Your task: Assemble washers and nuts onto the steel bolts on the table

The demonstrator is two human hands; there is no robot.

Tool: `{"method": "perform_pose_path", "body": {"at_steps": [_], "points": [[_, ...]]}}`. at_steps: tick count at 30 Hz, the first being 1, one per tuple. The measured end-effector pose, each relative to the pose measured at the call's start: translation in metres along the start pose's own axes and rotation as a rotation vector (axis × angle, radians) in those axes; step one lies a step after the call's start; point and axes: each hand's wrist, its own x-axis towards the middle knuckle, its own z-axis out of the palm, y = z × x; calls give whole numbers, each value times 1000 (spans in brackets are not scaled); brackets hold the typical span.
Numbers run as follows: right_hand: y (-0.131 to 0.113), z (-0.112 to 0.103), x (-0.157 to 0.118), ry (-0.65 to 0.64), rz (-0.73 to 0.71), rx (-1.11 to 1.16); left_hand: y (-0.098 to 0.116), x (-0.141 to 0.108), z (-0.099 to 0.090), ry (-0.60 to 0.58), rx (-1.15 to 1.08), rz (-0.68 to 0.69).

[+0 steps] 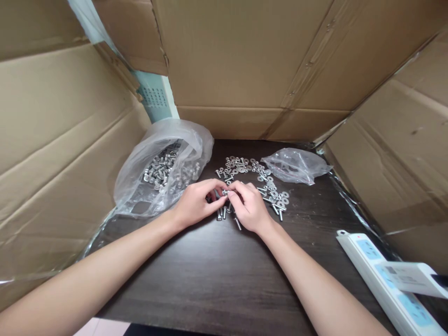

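Note:
Over the middle of the dark table, my left hand (200, 199) and my right hand (248, 205) meet at the fingertips. Between them is a small metal bolt (225, 192), pinched by both; whether a nut or washer sits on it is too small to make out. Several loose bolts (238, 224) lie just below and partly under my hands. Behind them spreads a pile of bolts, nuts and flat washers (241, 164), which runs on to the right past more washers (283, 200). To the left, an open clear plastic bag (163, 170) holds many assembled bolts.
A crumpled clear plastic bag (297, 165) lies at the back right. A white power strip (388, 280) with a plugged-in white adapter runs along the right edge. Cardboard walls (245, 60) enclose the dark wooden table (210, 280) at the back and both sides.

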Motion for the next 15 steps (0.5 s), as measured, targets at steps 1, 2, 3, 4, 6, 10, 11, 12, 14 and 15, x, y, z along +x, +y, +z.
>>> {"method": "perform_pose_path", "body": {"at_steps": [1, 2, 3, 4, 6, 10, 11, 12, 14, 15], "points": [[0, 0, 0, -3, -2, -1, 0, 0, 0, 0, 1, -1], [0, 0, 0, -7, -4, -3, 0, 0, 0, 1, 1, -3], [0, 0, 0, -11, -5, -6, 0, 0, 0, 1, 1, -1], [1, 1, 1, -12, -6, -8, 1, 1, 0, 2, 0, 2], [1, 1, 1, -12, -9, -9, 1, 1, -1, 3, -2, 9], [2, 2, 1, -15, -13, -12, 1, 2, -1, 4, -4, 17], [2, 2, 1, -14, -12, -13, 1, 2, 0, 3, -5, 17], [1, 2, 1, -10, -11, -13, 1, 2, 0, 3, -6, 16], [0, 1, 0, 2, -8, -7, 0, 2, 0, 5, -5, 8], [0, 0, 0, 7, -8, -4, 0, 1, 0, 6, -4, 4]]}}
